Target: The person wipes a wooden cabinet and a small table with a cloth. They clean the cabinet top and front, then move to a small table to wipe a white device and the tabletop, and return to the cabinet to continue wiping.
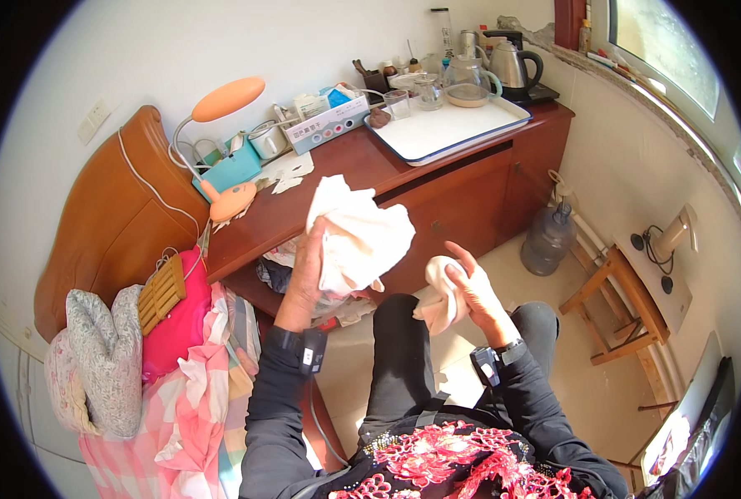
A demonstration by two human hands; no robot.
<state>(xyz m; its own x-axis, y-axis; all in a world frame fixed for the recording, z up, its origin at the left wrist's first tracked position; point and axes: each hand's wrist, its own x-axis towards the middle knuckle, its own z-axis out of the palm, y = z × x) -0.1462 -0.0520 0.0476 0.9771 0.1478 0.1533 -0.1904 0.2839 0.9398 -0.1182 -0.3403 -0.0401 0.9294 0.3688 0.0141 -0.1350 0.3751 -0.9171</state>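
Note:
My left hand [310, 274] grips the left edge of a crumpled white cloth [364, 234], raised in front of the dresser's edge. Only part of that hand shows beside the cloth. To the right, above my knees, my right hand [475, 290] holds a smaller bunched cream cloth [442, 293] between thumb and fingers. Its index finger points up and away from the cloth. A gap separates the two cloths. Below my left hand, an open drawer or low shelf of the dresser holds folded fabrics [345, 312], partly hidden by my arm.
On the reddish wooden dresser [339, 178] stand an orange desk lamp [233, 201], a turquoise box [236, 168], a white tray [426, 146] with glassware, and an electric kettle [512, 65]. A bed with pink checked bedding [133, 430] lies left. A water bottle [548, 240] and wooden stool [635, 299] stand right.

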